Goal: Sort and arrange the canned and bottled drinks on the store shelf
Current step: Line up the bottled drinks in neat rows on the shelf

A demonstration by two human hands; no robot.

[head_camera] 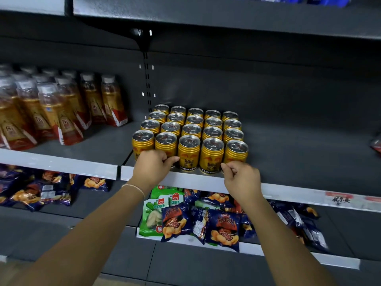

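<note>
Two hands at the shelf [185,179] front edge: left hand [151,167] curled against the front-left cans [144,141], grip unclear; right hand [241,178] fisted, empty, just beside the front-right can [236,150]. Risk: a shove tips front cans off the edge. Gold cans [193,131], silver lids, tight upright block; bottles [61,104] far left.

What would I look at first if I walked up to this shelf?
Your eye would land on the shiny gold cans, packed in a neat block in the middle of the dark shelf. Right in front of them are the left hand and right hand, fingers curled, at the front row. After that you'd spot the amber bottles on the left and the bright snack bags heaped on the shelf below.
</note>
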